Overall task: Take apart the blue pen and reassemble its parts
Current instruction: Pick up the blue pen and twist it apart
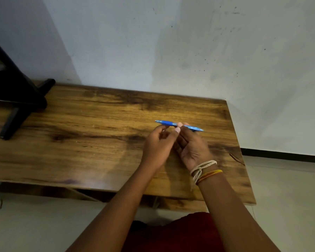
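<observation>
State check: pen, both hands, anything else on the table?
blue pen: in one piece, roughly level, held above the table by both hands
left hand: fingertips pinching the pen left of its middle
right hand: fingertips pinching the pen right of its middle
wooden table: bears a black stand
black stand: on the table's far left, untouched

The light is dim and soft, brightest on the pale wall (225,51) ahead to my right; a broad grey shadow falls across the wall's left side. A faint sheen of glare sits on the wooden table (91,142) near its front edge. My hands cast a weak shadow on the wood beneath them. The picture is a little soft all over, with smearing toward the left edge, and the wide lens bends the table's edges.
</observation>
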The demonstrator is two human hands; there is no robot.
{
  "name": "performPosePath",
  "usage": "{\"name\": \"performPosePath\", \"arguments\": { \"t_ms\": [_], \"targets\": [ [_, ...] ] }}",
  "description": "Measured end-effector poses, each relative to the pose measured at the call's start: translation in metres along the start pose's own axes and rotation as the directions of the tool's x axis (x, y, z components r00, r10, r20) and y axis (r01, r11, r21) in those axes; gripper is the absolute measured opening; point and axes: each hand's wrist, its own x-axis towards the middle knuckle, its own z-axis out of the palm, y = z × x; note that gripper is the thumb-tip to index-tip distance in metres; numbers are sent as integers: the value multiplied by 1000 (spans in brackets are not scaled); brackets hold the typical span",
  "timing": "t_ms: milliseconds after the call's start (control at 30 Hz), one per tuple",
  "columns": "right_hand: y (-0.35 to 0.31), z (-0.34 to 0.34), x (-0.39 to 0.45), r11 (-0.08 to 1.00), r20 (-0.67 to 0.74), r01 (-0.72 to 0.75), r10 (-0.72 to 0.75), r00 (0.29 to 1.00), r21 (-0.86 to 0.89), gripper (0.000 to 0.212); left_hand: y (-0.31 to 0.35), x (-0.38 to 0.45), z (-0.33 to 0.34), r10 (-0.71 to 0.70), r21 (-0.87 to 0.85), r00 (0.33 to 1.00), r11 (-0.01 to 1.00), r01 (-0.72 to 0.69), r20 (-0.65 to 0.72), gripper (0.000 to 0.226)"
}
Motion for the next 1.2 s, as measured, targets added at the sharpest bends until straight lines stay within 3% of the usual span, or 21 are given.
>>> {"name": "performPosePath", "arguments": {
  "t_ms": [100,267,500,667,900,1200],
  "targets": [
    [0,3,-8,991,74,5,6,997,-136,4,6,-1,-2,-132,-340,991,931,135,32,17],
    [-11,0,-13,995,56,-8,14,998,-97,7,14,0,-7,-172,-503,985,853,139,-19,16],
    [-14,-12,-11,993,40,41,-37,998,-110,11,8,7,-5,-166,-493,984,863,114,-62,16],
    [-12,-19,-5,994,83,52,-44,996,-93,11,4,13,-2,-161,-600,987,788,136,12,15],
    [-17,-28,0,991,83,89,-81,993,-99,9,0,19,7,-171,-591,985,794,142,7,8],
    [-24,-31,-3,996,117,58,-49,992,-70,7,0,18,6,-165,-597,986,789,147,26,16]
  ]
}}
